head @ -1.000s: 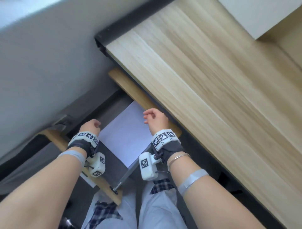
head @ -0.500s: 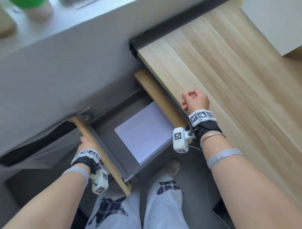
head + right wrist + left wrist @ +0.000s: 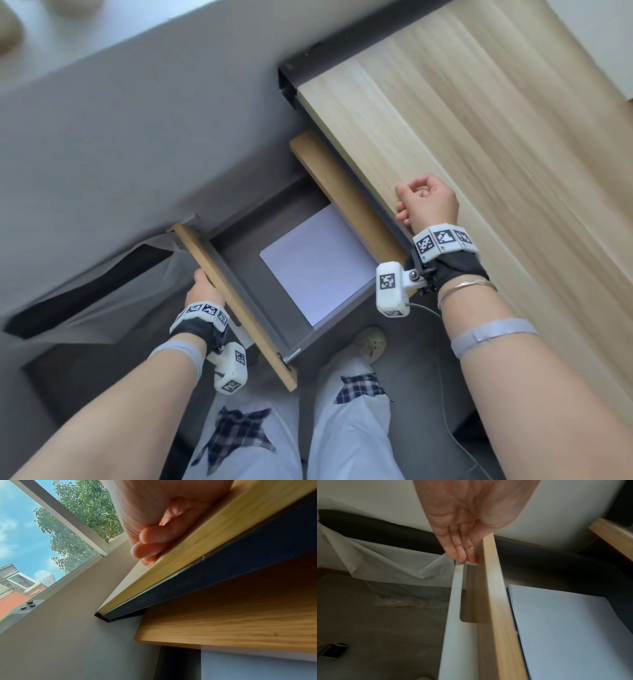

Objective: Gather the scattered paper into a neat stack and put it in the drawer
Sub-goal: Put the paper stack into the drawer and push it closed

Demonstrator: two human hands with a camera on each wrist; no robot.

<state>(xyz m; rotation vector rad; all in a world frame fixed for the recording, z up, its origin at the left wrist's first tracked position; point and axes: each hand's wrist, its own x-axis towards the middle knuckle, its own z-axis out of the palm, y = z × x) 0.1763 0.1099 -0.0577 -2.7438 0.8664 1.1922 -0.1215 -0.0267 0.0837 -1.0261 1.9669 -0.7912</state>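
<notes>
One neat stack of plain white paper sheets [image 3: 320, 262] lies flat on the dark grey floor of the open wood-fronted drawer [image 3: 236, 301], squared up, edges aligned, nearer the drawer's right side than its front panel; in the left wrist view the sheet edges show as a thin, even layer [image 3: 565, 628]. Such a stack is probably light and floppy, its loose sheets apt to slide or fan, so it is best taken by two opposite edges or left alone. The drawer, rigid and on runners, is the thing to handle now, at the front panel's top edge or its recessed pull. The left hand [image 3: 202, 294] rests there, fingers straight [image 3: 458, 550] against the panel's outer face, gripping nothing. The right hand [image 3: 426, 202] sits loosely clenched, empty, on the edge of the pale wooden table [image 3: 479, 137] above the drawer.
</notes>
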